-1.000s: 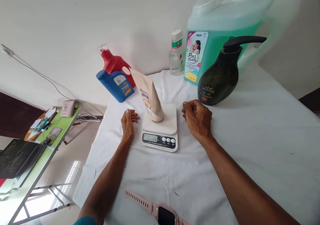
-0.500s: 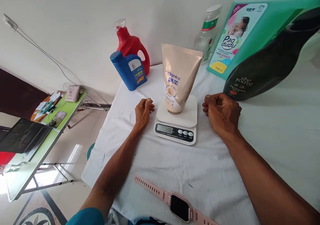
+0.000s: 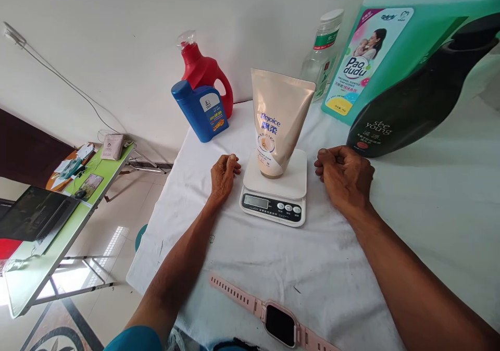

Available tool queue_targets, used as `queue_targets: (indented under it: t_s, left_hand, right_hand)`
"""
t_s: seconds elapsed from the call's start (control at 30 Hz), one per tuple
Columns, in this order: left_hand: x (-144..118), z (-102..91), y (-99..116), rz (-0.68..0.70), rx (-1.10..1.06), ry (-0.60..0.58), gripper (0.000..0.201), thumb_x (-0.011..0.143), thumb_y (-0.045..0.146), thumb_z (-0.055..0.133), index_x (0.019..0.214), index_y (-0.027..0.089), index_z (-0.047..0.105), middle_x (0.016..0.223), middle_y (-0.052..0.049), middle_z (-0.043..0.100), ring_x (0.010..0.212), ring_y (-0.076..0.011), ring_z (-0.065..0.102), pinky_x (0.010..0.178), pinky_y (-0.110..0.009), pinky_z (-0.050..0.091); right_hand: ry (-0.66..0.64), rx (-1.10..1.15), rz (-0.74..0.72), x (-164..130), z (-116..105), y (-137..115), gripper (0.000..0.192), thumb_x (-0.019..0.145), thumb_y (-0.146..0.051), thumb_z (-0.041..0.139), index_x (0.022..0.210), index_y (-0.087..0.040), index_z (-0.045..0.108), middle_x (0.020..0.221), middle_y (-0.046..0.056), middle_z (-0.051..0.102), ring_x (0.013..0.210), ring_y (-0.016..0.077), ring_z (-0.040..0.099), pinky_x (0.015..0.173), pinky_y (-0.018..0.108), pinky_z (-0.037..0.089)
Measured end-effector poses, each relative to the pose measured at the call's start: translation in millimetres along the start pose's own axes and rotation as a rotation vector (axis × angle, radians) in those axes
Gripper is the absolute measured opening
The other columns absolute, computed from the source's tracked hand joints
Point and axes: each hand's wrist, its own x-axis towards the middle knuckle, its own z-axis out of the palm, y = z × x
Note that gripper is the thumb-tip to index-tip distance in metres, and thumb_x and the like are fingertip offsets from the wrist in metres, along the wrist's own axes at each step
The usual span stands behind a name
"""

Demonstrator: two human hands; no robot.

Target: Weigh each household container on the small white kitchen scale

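Observation:
A beige Rejoice tube (image 3: 279, 116) stands upright, cap down, on the white platform of a small digital kitchen scale (image 3: 273, 208). To the scale's left, my left hand (image 3: 224, 175) rests on the white cloth with its fingers loosely curled in; nothing shows in it. My right hand (image 3: 346, 179) lies to the right of the scale, closed in a loose fist, also with nothing visible in it. It is close to the base of a dark See Young bottle (image 3: 410, 106). Neither hand touches the tube or the scale. The scale's display is too faint to read.
Behind the scale stand a blue bottle (image 3: 201, 114), a red jug (image 3: 207, 70), a clear bottle (image 3: 320, 54) and a big green Pao dudu container (image 3: 353, 75). A pink smartwatch (image 3: 279, 322) lies at the front. Left, a green table (image 3: 54, 236) holds a laptop (image 3: 35, 213).
The view has shifted very slightly. Both hands, the tube and the scale keep their places.

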Motion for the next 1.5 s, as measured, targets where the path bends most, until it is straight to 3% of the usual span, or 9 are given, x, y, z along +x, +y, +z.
queue_targets:
  t_s: [0.33, 0.47, 0.57, 0.63, 0.77, 0.9, 1.1, 1.33, 1.5]
  left_hand:
    - [-2, -0.7, 1, -0.013, -0.019, 0.015, 0.061, 0.097, 0.078, 0.05, 0.095, 0.019, 0.066, 0.084, -0.006, 0.07, 0.07, -0.0168, 0.066, 0.066, -0.031, 0.051]
    - [-15, -0.9, 19, 0.153, 0.066, 0.063, 0.081, 0.084, 0.08, 0.07, 0.139, 0.021, 0.055, 0.128, -0.015, 0.071, 0.113, -0.0278, 0.072, 0.094, -0.043, 0.057]
    - [-26, 8.2, 43, 0.334, 0.191, 0.042, 0.123, 0.065, 0.074, 0.091, 0.162, 0.028, 0.031, 0.158, -0.019, 0.052, 0.15, -0.0383, 0.051, 0.122, -0.057, 0.042]
    - [-30, 18.1, 57, 0.336, 0.23, 0.011, 0.135, 0.059, 0.066, 0.098, 0.166, 0.032, 0.024, 0.166, -0.02, 0.044, 0.157, -0.0414, 0.042, 0.127, -0.061, 0.035]
    - [-28, 34.1, 76, 0.187, 0.253, -0.079, 0.107, 0.065, 0.048, 0.1, 0.154, 0.027, 0.043, 0.151, -0.018, 0.061, 0.141, -0.0386, 0.06, 0.116, -0.056, 0.049]
    - [-22, 38.2, 85, 0.099, 0.299, -0.122, 0.053, 0.07, 0.039, 0.094, 0.107, 0.022, 0.061, 0.108, -0.007, 0.077, 0.094, -0.0255, 0.075, 0.081, -0.038, 0.062]
    - [10, 56.5, 97, 0.138, 0.215, -0.105, 0.055, 0.067, 0.042, 0.095, 0.1, 0.022, 0.057, 0.1, -0.005, 0.075, 0.086, -0.0223, 0.073, 0.071, -0.033, 0.059]
    - [102, 126.8, 101, 0.152, 0.332, -0.066, 0.049, 0.074, 0.04, 0.093, 0.097, 0.023, 0.054, 0.107, -0.007, 0.075, 0.093, -0.0237, 0.071, 0.078, -0.033, 0.051]
    - [140, 173.5, 95, 0.119, 0.441, -0.094, 0.046, 0.08, 0.044, 0.089, 0.097, 0.023, 0.051, 0.111, -0.008, 0.073, 0.104, -0.025, 0.069, 0.082, -0.033, 0.048]
  right_hand:
    - [-0.013, -0.002, -0.002, 0, -1, -2, 0.019, 0.094, -0.033, 0.061, 0.079, -0.021, 0.06, 0.073, 0.001, 0.069, 0.062, 0.0159, 0.063, 0.074, 0.031, 0.049]
    - [-0.028, 0.001, -0.02, 0, -2, 2, 0.023, 0.094, -0.041, 0.06, 0.08, -0.021, 0.061, 0.075, 0.002, 0.07, 0.065, 0.0171, 0.064, 0.073, 0.031, 0.05]
    - [-0.042, 0.004, -0.025, 1, -3, 3, 0.026, 0.093, -0.044, 0.059, 0.081, -0.021, 0.061, 0.077, 0.003, 0.071, 0.064, 0.0174, 0.064, 0.071, 0.031, 0.05]
    - [-0.042, 0.005, -0.03, 2, -2, 3, 0.027, 0.093, -0.045, 0.057, 0.08, -0.022, 0.06, 0.077, 0.003, 0.071, 0.063, 0.0172, 0.063, 0.072, 0.032, 0.05]
    - [-0.033, 0.009, -0.062, 4, -1, 5, 0.029, 0.092, -0.048, 0.054, 0.08, -0.023, 0.059, 0.076, 0.004, 0.071, 0.064, 0.0188, 0.064, 0.072, 0.034, 0.049]
    - [-0.047, 0.013, -0.125, 7, -1, 9, 0.033, 0.092, -0.053, 0.049, 0.079, -0.024, 0.056, 0.077, 0.005, 0.071, 0.069, 0.0216, 0.065, 0.073, 0.035, 0.048]
    - [-0.055, 0.021, -0.138, 7, -2, 9, 0.035, 0.093, -0.056, 0.047, 0.079, -0.025, 0.053, 0.076, 0.005, 0.069, 0.07, 0.0216, 0.063, 0.074, 0.035, 0.046]
    - [-0.064, 0.034, -0.14, 6, -3, 8, 0.037, 0.095, -0.057, 0.045, 0.08, -0.025, 0.052, 0.078, 0.006, 0.069, 0.072, 0.0222, 0.064, 0.072, 0.034, 0.045]
    - [-0.064, 0.031, -0.14, 7, -3, 10, 0.036, 0.097, -0.055, 0.045, 0.078, -0.025, 0.051, 0.076, 0.005, 0.068, 0.069, 0.0211, 0.063, 0.071, 0.033, 0.045]
